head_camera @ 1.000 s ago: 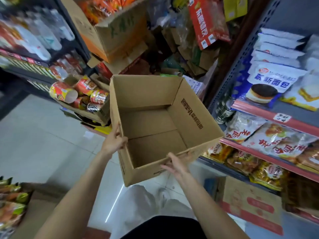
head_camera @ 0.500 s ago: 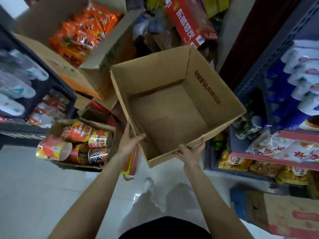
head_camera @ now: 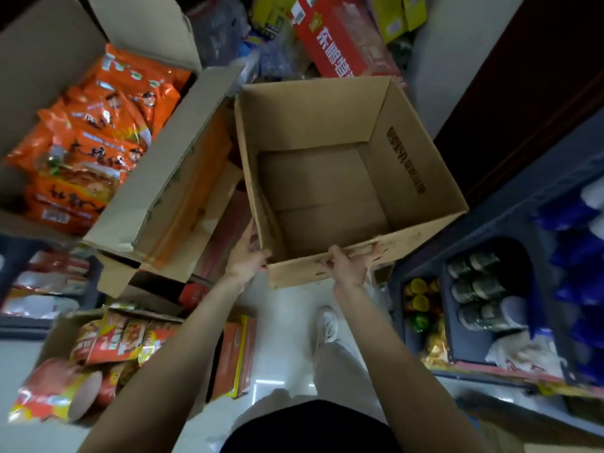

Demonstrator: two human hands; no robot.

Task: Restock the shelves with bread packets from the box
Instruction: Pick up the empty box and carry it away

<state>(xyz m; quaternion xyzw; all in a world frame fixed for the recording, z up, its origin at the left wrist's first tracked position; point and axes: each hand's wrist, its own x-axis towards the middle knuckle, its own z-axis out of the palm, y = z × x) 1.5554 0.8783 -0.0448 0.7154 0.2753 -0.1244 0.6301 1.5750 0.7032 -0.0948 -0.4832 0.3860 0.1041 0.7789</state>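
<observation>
Head view: left hand (head_camera: 244, 259) grips the box (head_camera: 405, 171) at its near-left corner, right hand (head_camera: 347, 267) grips its near rim; box interior bare.

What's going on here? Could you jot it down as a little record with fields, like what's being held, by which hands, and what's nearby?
held item: cardboard box, open at the top
box contents: no packets visible inside
left hand: grips the box's near-left corner
right hand: grips the near rim
left of box: open carton of orange packets
behind box: red carton
right: shelf with dark jars
</observation>
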